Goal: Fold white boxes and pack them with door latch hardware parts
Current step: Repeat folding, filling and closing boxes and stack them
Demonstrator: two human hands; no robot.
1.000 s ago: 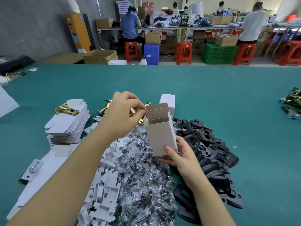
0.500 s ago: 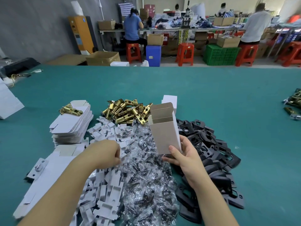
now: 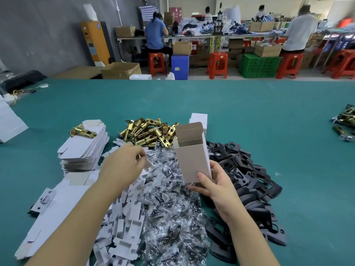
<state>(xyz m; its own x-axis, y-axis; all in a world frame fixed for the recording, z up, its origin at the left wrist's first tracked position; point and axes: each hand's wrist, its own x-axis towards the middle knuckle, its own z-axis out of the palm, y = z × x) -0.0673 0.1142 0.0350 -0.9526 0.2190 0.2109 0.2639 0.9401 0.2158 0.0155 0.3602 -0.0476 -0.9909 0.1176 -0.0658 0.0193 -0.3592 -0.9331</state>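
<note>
Folded box [image 3: 192, 152]: upright, top flap raised and open, held above the piles over the green table [image 3: 269, 116]. Inner faces show brown-grey; contents cannot be made out from this angle.
Right hand [image 3: 215, 183]: grips the box at its lower end, thumb across the near face, fingers wrapped behind and hidden by the box.
Left hand [image 3: 123, 166]: back of the hand faces the camera, fingers curled downward over the white card inserts [image 3: 126, 227]. It pinches a white card piece [image 3: 147, 165] that juts out right of the fingertips; the pinch point itself is hidden and blurred.
Brass latches [image 3: 148, 134]: loose heap just behind the left hand, beside the box's open top, apart from both hands.
Flat box blanks [image 3: 84, 148]: stack at left, with a single brass latch [image 3: 82, 131] lying on top.
Bagged screws [image 3: 169, 208]: heap of clear packets between the forearms; near edge cut off by the frame.
Black plates [image 3: 249, 175]: pile to the right, partly covered by the right hand and forearm.
Closed white box [image 3: 198, 119]: behind the held box, mostly hidden by it.
Far right edge: more latch parts [image 3: 345, 121], cut off by the frame.
Background: people seated on red stools [image 3: 218, 64] at a far bench, detail blurred.
</note>
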